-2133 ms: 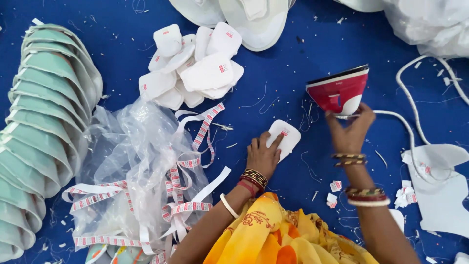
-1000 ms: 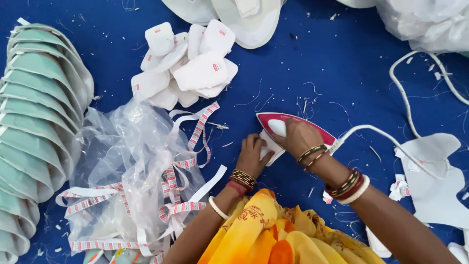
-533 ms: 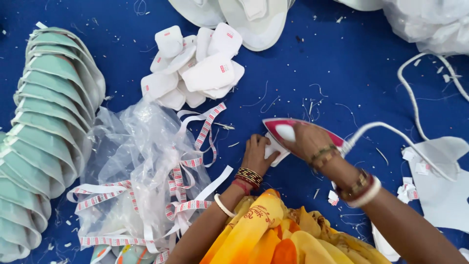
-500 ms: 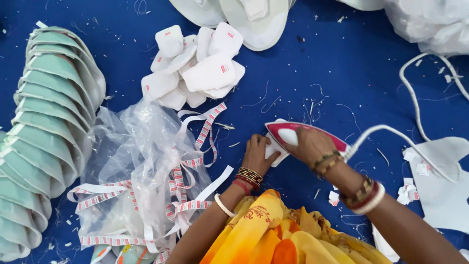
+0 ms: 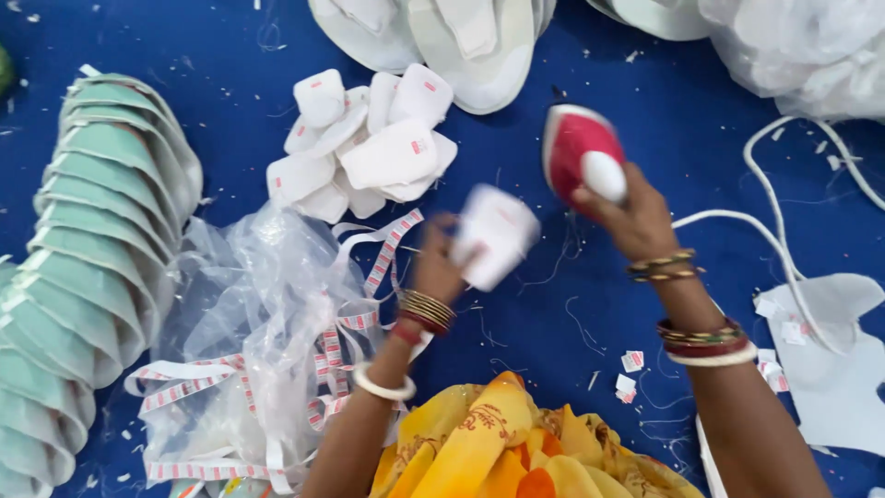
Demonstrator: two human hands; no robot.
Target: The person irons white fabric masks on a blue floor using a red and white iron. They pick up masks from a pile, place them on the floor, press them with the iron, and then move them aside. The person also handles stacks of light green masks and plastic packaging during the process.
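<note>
The left hand [image 5: 438, 267] pinches a blurred white pad [image 5: 495, 235] above the blue cloth [image 5: 516, 314], the right hand [image 5: 631, 217] clasps a red iron [image 5: 576, 148], beside a pile [image 5: 364, 152] of red-labelled white pads.

you have two hands in view: your left hand [image 5: 441, 263] holds one white pad piece [image 5: 495, 235], your right hand [image 5: 631, 217] holds one red and white iron [image 5: 581, 157]. one pile of about eight white pads [image 5: 369, 148] lies ahead. one clear plastic bag [image 5: 249, 341], one row of green cups [image 5: 92, 267], one white cord [image 5: 784, 231].
</note>
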